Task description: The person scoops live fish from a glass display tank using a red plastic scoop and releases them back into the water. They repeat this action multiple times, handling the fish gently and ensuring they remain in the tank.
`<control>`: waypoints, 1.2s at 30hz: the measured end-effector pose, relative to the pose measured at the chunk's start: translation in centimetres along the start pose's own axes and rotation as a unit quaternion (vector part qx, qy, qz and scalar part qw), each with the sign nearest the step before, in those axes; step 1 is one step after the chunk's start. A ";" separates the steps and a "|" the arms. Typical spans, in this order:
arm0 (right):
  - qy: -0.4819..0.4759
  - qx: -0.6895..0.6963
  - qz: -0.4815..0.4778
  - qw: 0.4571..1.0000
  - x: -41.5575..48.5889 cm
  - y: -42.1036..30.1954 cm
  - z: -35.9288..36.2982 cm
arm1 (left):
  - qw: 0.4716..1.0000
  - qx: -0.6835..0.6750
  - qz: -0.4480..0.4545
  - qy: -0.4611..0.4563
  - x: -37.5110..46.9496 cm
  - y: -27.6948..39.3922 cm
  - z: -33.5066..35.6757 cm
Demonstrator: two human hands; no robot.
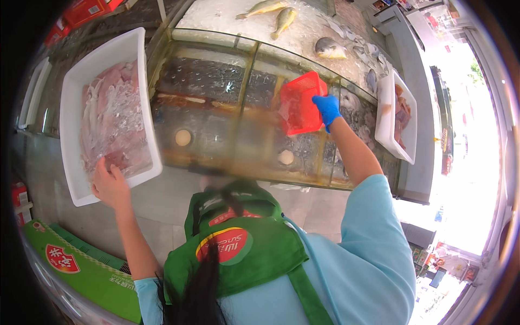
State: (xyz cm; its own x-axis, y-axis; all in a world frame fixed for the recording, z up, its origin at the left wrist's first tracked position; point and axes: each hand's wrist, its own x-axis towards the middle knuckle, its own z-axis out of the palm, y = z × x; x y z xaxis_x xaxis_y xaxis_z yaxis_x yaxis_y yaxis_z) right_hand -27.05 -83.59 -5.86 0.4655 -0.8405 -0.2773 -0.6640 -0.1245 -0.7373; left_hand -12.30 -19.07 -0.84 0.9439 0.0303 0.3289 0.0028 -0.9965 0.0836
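Observation:
My right hand (328, 110), in a blue glove, grips the near right rim of a red plastic basket (304, 126) with perforated walls. The basket is tilted over the glass tank, and what lies inside it is too blurred to tell. My bare left hand (110, 185) reaches over the near end of a white plastic bin (151, 134). Its fingers are down at the pinkish squid (94, 101) and crushed ice (122, 99) in there. Whether those fingers hold a piece cannot be made out.
Glass tank dividers (248, 77) stand in bubbling water ahead. Beyond the tank, yellowish fish (284, 21) and a rounder silvery fish (330, 48) lie on an ice bed (221, 18). A second white bin (386, 118) at right holds reddish-brown pieces. A green printed box (81, 268) stands lower left.

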 end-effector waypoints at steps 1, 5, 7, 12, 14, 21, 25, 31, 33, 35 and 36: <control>-0.022 0.051 0.011 0.998 -0.9 -0.4 1.1 | 1.000 0.001 0.008 0.006 -0.1 0.1 -0.3; -0.070 0.184 0.055 0.979 -4.8 -2.1 4.6 | 0.999 -0.008 0.030 -0.008 -0.2 0.0 -0.8; -0.089 0.219 0.090 0.968 -6.3 -2.5 5.8 | 0.999 -0.015 0.041 -0.006 -0.1 0.2 -1.2; -0.153 0.351 0.135 0.914 -10.0 -2.7 5.8 | 0.999 -0.027 0.041 -0.009 0.0 0.6 -1.7; -0.170 0.344 0.143 0.912 -11.1 -3.2 4.7 | 0.999 -0.035 0.035 -0.002 -0.1 0.6 -1.7; -0.183 0.396 0.117 0.892 -14.4 -7.1 -1.0 | 0.999 -0.035 0.010 0.026 -0.2 0.2 -0.7; -0.156 0.429 0.036 0.889 -13.1 -7.7 -4.6 | 0.999 -0.024 -0.018 0.011 -0.1 0.2 -0.3; -0.116 0.448 0.040 0.886 -10.3 -5.2 -4.5 | 0.999 -0.008 -0.030 -0.007 0.3 0.7 -0.9; -0.109 0.474 0.067 0.871 -9.6 -4.5 -4.5 | 1.000 -0.015 -0.017 0.015 0.0 0.1 -0.5; -0.141 0.429 0.069 0.889 -9.9 -4.8 -4.5 | 0.999 -0.052 -0.002 0.016 -0.1 0.0 -0.7; -0.148 0.420 0.072 0.893 -9.8 -5.2 -4.4 | 0.998 -0.069 -0.010 -0.009 0.2 0.7 -1.8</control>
State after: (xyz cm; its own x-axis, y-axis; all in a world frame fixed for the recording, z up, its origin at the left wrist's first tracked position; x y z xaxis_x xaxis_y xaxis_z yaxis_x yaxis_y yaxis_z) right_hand -30.78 -77.01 3.42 0.6270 -0.6245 -0.4657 -0.1150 0.5171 -0.8482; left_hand -12.70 -19.65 0.98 0.9498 0.0474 0.3094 -0.0227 -0.9754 0.2192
